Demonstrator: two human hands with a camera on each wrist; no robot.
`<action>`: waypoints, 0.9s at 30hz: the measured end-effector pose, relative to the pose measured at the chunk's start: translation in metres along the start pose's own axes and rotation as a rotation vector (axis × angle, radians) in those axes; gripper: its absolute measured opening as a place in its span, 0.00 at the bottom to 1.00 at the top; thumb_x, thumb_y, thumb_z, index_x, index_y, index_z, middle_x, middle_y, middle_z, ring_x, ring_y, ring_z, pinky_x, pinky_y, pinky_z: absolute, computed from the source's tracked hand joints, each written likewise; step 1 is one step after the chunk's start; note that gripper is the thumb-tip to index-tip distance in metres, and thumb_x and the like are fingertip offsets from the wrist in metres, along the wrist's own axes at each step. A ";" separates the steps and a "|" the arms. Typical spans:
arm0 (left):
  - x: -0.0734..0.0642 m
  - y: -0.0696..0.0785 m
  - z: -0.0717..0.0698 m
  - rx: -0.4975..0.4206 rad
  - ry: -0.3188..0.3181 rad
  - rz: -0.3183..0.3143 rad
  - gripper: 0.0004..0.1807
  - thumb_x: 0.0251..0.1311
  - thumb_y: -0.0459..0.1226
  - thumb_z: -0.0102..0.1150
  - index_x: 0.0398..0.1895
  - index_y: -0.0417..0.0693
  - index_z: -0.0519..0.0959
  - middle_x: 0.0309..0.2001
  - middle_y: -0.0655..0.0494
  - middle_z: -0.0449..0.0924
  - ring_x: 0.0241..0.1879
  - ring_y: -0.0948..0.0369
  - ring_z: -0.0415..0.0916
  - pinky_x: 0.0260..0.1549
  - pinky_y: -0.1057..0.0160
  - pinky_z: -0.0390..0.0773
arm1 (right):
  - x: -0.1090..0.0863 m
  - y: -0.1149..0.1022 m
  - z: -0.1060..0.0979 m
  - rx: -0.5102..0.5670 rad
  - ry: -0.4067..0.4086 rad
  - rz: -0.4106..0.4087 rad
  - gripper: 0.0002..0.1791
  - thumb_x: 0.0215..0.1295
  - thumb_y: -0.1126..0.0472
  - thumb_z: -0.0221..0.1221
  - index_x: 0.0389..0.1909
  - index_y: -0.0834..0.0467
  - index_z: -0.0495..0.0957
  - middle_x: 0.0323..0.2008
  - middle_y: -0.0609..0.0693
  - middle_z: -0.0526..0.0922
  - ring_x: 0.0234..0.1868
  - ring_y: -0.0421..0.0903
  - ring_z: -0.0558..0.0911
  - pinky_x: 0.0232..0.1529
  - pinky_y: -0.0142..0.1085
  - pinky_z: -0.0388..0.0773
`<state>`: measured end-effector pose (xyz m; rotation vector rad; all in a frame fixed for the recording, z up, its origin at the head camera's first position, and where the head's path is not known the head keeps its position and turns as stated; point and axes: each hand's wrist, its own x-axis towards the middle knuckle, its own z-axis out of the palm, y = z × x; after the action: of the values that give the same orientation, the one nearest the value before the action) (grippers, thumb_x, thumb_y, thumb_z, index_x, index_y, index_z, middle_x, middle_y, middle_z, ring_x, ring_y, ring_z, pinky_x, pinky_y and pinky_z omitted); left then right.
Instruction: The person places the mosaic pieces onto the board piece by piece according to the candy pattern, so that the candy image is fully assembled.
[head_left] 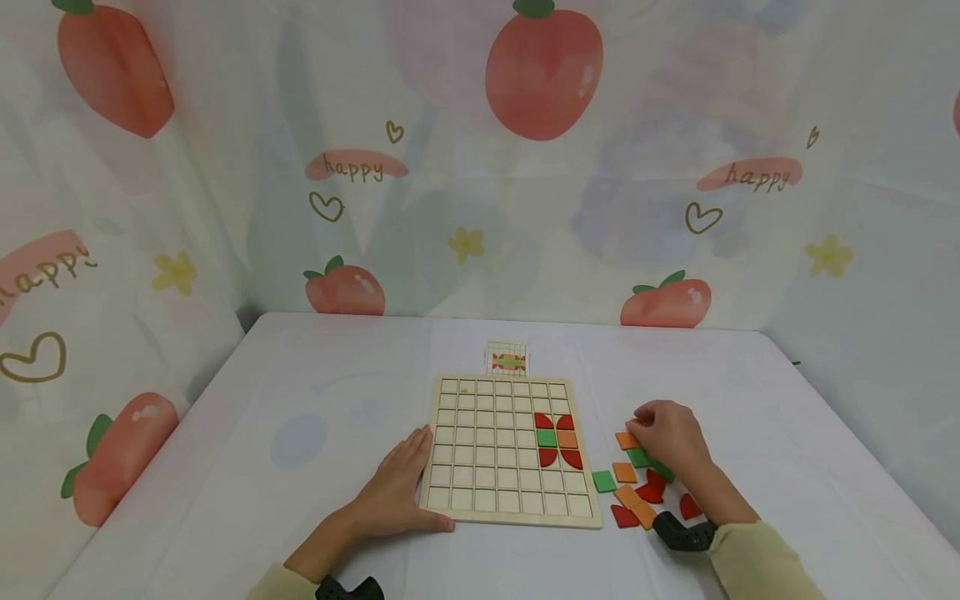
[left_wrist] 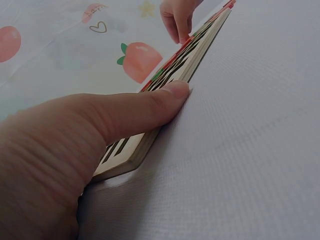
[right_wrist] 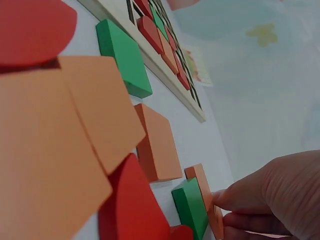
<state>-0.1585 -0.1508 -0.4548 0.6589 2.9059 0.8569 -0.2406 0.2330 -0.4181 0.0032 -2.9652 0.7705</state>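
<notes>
A wooden grid board [head_left: 483, 477] lies on the table. My left hand [head_left: 386, 492] rests at its near left corner, fingers extended along the left side and thumb [left_wrist: 165, 102] against the near edge. Red rounded tiles [head_left: 572, 459], a green square tile [head_left: 547, 438] and an orange square tile [head_left: 567, 439] sit in cells at the board's right. Over the loose tiles right of the board, my right hand [head_left: 672, 435] pinches an orange tile [right_wrist: 216, 223] between thumb and fingers, which partly hide it. A loose green tile [right_wrist: 191, 209] lies beside the fingertips.
Behind the board stands a small pattern card [head_left: 507, 360]. Loose tiles lie right of the board: a green square [head_left: 603, 482], an orange square [head_left: 624, 472], a red piece [head_left: 691, 506] and several others, some overlapping. A printed cloth [head_left: 465, 192] hangs behind the table.
</notes>
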 end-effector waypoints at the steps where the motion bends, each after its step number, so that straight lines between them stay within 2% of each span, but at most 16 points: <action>1: 0.000 0.000 0.000 0.000 -0.001 0.000 0.68 0.36 0.69 0.61 0.70 0.33 0.43 0.71 0.42 0.40 0.69 0.51 0.37 0.63 0.49 0.42 | 0.001 0.000 0.000 0.008 -0.005 0.003 0.16 0.56 0.61 0.64 0.40 0.70 0.79 0.31 0.58 0.79 0.32 0.51 0.73 0.33 0.41 0.77; 5: 0.000 -0.001 0.001 0.005 -0.002 -0.003 0.68 0.36 0.69 0.60 0.70 0.33 0.43 0.71 0.43 0.40 0.69 0.51 0.37 0.63 0.49 0.42 | 0.003 0.005 0.000 0.034 -0.014 0.000 0.15 0.57 0.61 0.63 0.40 0.69 0.79 0.32 0.57 0.79 0.33 0.51 0.73 0.32 0.38 0.77; 10: 0.001 -0.001 0.001 0.005 -0.001 -0.004 0.68 0.36 0.70 0.60 0.70 0.33 0.43 0.71 0.43 0.40 0.69 0.51 0.37 0.63 0.49 0.43 | 0.004 0.010 0.001 0.051 -0.003 -0.014 0.15 0.56 0.61 0.64 0.40 0.68 0.79 0.33 0.57 0.79 0.35 0.51 0.74 0.34 0.40 0.77; 17: 0.000 -0.002 0.001 -0.007 -0.003 -0.004 0.69 0.36 0.69 0.60 0.70 0.33 0.43 0.71 0.43 0.40 0.69 0.52 0.36 0.63 0.49 0.42 | -0.001 0.009 -0.003 0.063 -0.001 -0.004 0.15 0.54 0.62 0.65 0.38 0.69 0.79 0.32 0.57 0.78 0.34 0.53 0.71 0.30 0.35 0.74; 27: 0.001 -0.002 0.001 -0.002 -0.004 -0.010 0.69 0.35 0.70 0.59 0.70 0.33 0.43 0.71 0.43 0.40 0.70 0.52 0.36 0.63 0.49 0.43 | 0.000 0.018 -0.001 0.069 -0.023 -0.034 0.17 0.53 0.62 0.66 0.41 0.69 0.79 0.37 0.61 0.79 0.39 0.55 0.73 0.39 0.45 0.77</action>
<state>-0.1598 -0.1518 -0.4563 0.6446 2.9017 0.8563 -0.2407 0.2496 -0.4257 0.0662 -2.9501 0.8735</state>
